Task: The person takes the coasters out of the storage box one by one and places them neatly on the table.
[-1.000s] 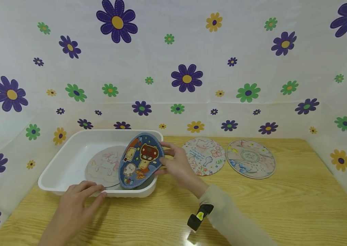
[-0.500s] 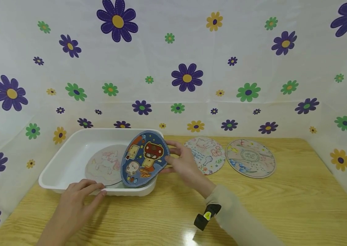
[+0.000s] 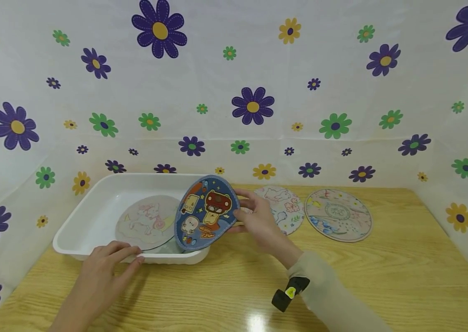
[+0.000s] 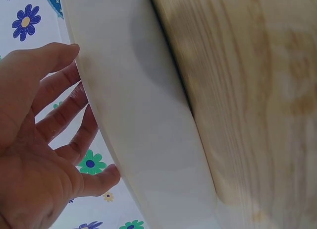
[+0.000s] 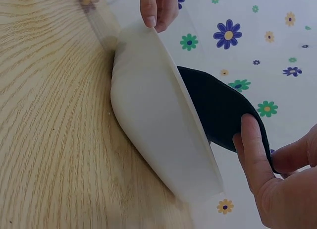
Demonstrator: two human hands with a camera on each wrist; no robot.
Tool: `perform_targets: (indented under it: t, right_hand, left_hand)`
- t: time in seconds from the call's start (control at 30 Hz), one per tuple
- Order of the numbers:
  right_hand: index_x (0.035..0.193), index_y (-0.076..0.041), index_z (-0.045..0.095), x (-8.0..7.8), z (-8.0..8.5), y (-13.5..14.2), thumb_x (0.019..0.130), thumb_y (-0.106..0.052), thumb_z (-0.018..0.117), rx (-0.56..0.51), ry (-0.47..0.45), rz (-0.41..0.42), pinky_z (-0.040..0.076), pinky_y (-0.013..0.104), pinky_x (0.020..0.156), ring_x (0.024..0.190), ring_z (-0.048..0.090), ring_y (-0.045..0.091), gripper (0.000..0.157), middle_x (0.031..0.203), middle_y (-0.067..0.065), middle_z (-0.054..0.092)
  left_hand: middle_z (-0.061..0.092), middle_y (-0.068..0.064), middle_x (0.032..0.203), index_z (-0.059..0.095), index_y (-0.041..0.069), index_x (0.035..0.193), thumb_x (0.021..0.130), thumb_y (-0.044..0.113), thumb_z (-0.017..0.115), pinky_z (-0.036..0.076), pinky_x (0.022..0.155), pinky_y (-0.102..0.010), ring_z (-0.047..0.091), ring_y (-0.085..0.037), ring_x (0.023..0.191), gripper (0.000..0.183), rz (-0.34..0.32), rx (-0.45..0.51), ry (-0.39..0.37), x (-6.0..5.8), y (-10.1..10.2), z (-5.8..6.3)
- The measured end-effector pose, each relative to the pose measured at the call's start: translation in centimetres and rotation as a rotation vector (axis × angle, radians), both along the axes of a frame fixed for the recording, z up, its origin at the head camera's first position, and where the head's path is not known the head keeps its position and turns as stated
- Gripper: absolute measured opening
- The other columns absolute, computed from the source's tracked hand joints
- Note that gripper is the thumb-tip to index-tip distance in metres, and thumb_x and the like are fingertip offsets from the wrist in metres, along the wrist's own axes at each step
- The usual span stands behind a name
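Blue mat (image 3: 207, 214), one: bent, held tilted over right end of tray (image 3: 172, 259); edge pinched in right hand (image 3: 259, 219). Left hand (image 3: 105, 265): thumb and fingers gripped near rim. Sound handling, by judgement, needed steady tray, mat clear of rim.

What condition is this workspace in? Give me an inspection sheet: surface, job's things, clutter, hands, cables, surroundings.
Surface: wood-grain table, glare near the front
Job's things: blue mat, bent and tilted at the right end of the white tub; pale mat inside; middle mat and far-right mat flat on table
Clutter: nothing seen
Left hand: holds tub's front rim
Right hand: pinches blue mat's right edge
Cables: nothing seen
Surroundings: flower-print backdrop on three sides
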State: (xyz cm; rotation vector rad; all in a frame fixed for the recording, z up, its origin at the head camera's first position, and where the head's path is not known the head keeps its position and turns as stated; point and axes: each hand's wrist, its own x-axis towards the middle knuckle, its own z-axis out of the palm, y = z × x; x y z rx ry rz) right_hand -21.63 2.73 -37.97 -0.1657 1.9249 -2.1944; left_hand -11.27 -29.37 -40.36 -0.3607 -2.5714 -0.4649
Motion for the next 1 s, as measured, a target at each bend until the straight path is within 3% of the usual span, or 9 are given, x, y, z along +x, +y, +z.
perform_targets:
  t: [0.27, 0.4, 0.63, 0.83, 1.0]
  right_hand:
    - [0.149, -0.011, 0.05, 0.1, -0.3, 1.0, 0.098, 0.011, 0.052, -0.002, 0.012, -0.02, 0.064, 0.039, 0.07, 0.087, 0.074, 0.022, 0.055, 0.137, 0.024, 0.06]
    - [0.148, -0.011, 0.051, 0.2, -0.1, 1.5, 0.098, 0.011, 0.051, 0.004, 0.007, -0.032, 0.064, 0.04, 0.071, 0.089, 0.074, 0.024, 0.055, 0.137, 0.023, 0.061]
    - [0.147, -0.013, 0.053, 0.4, 0.3, 2.0, 0.099, 0.01, 0.053, 0.024, -0.004, -0.057, 0.064, 0.038, 0.07, 0.09, 0.073, 0.022, 0.053, 0.136, 0.021, 0.062]
    - [0.145, -0.014, 0.054, 0.5, 0.4, 2.5, 0.099, 0.009, 0.053, 0.037, 0.002, -0.059, 0.064, 0.045, 0.076, 0.09, 0.073, 0.021, 0.052, 0.136, 0.021, 0.062]
    - [0.146, -0.015, 0.053, 0.6, 0.4, 3.1, 0.1, 0.009, 0.052, 0.052, -0.003, -0.067, 0.064, 0.044, 0.076, 0.09, 0.073, 0.021, 0.052, 0.138, 0.021, 0.061]
  left_hand:
    - [0.073, -0.001, 0.094, 0.08, 0.011, 0.099, 0.079, 0.014, 0.087, 0.052, 0.074, -0.047, 0.065, -0.026, 0.087, 0.021, 0.004, 0.006, -0.021, -0.1, 0.1, -0.1]
    - [0.073, 0.0, 0.093, 0.08, 0.011, 0.097, 0.076, 0.012, 0.088, 0.051, 0.074, -0.046, 0.065, -0.025, 0.085, 0.022, -0.009, 0.0, 0.012, -0.1, 0.0, -0.2]
    - [0.073, -0.001, 0.097, 0.08, 0.012, 0.1, 0.081, 0.016, 0.086, 0.053, 0.076, -0.05, 0.065, -0.027, 0.089, 0.021, 0.015, -0.005, -0.049, 0.0, -0.1, 0.2]
    - [0.073, -0.002, 0.096, 0.08, 0.011, 0.099, 0.079, 0.014, 0.087, 0.053, 0.075, -0.05, 0.066, -0.028, 0.088, 0.021, 0.003, 0.0, -0.019, 0.1, -0.1, 0.1]
    - [0.073, -0.002, 0.096, 0.08, 0.011, 0.099, 0.079, 0.013, 0.087, 0.052, 0.075, -0.05, 0.065, -0.028, 0.088, 0.022, -0.002, 0.003, -0.01, 0.0, -0.1, 0.1]
